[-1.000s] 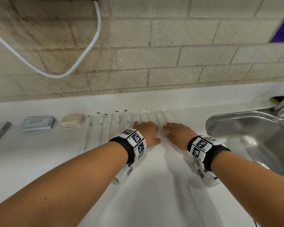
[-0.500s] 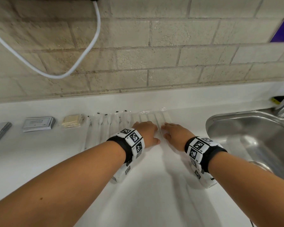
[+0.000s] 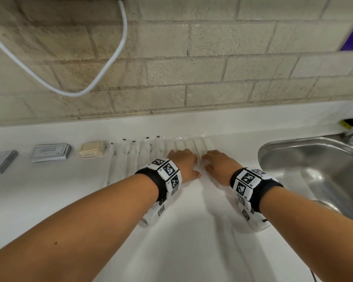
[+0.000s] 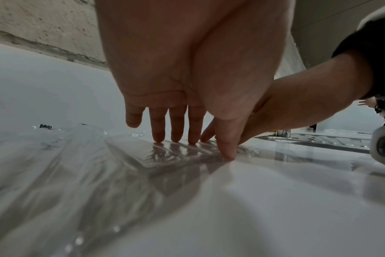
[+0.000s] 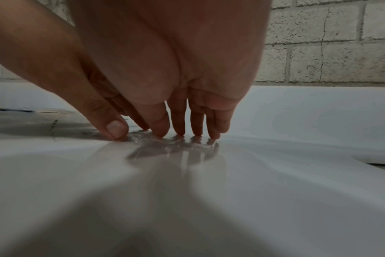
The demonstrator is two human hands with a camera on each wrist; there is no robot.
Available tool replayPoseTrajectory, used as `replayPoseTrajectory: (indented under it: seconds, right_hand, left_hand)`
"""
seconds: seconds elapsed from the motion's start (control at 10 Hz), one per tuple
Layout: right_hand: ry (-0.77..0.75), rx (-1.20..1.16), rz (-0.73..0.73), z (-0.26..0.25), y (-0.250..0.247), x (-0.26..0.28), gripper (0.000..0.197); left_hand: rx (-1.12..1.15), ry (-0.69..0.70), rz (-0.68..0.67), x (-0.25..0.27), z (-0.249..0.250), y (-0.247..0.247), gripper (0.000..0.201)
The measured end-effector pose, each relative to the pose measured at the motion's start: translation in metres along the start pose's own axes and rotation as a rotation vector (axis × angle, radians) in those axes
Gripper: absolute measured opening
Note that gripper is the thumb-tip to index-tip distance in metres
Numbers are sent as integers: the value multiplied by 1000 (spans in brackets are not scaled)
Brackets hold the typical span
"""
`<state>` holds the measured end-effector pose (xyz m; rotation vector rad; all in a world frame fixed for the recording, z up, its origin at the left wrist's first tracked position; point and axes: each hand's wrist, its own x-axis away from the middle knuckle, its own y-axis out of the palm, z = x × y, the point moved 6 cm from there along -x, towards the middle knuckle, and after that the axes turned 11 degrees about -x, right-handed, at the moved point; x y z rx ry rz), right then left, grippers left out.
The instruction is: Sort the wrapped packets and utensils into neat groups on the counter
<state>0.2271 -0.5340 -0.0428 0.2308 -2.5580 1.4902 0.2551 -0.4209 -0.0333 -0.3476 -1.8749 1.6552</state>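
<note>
Nearest, two bare forearms with black-and-white patterned wrist bands reach forward over the glossy white counter. The left hand lies palm down at the 12 o'clock middle of the counter, its straight fingers held close together with their tips pressing on the row of clear-wrapped white utensils; its thumb tip touches the wrapper's near edge. Just beside it, toward 1 o'clock, the right hand also lies palm down, fingers straight and slightly apart, tips resting on the same clear wrappers, thumb down on the counter. Neither hand grips anything.

From there toward 10 o'clock runs a second row of clear-wrapped white utensils with small black ends, laid side by side. Further toward 9 o'clock sit a stack of tan square packets, a stack of grey printed packets, and at the edge a stack of pale grey packets.

At 2 o'clock lies a stainless steel sink. Beyond stands a beige brick wall with a looping white cable.
</note>
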Motion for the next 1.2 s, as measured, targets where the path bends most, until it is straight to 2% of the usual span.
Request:
replayPoseTrajectory:
  seconds: [0.1,0.4,0.5,0.7,0.8,0.9,1.0,1.2]
  right_hand:
    - [-5,2,14,-1,0,-2,33]
    - [3,-85,43,-2,-2,-3,51]
    - [-3,-76,54,-5,-2,-3,47]
    - [10,-70,26,-7,0,-5,25]
    - [8,-78,34,-9,-2,-3,36]
    - [-1,-76,50,-11,-4,-2,45]
    - [0,-92,40,-14,-6,0,48]
    - [-52,-102,64,-27,-11,12,50]
  left_hand:
    - [-3,-2,13,0,0,-1,53]
    - [69,-32,58,-2,-3,-5,60]
    - [42,-33,27,-2,-3,-2,53]
    - [41,-26,5,-3,-2,-1,43]
    - [51,-27,0,-3,-3,-1,45]
    - [61,-35,12,-2,-5,-2,56]
    - [85,-37,21,3,-7,-7,61]
    - [123,-39,82,25,-5,-24,57]
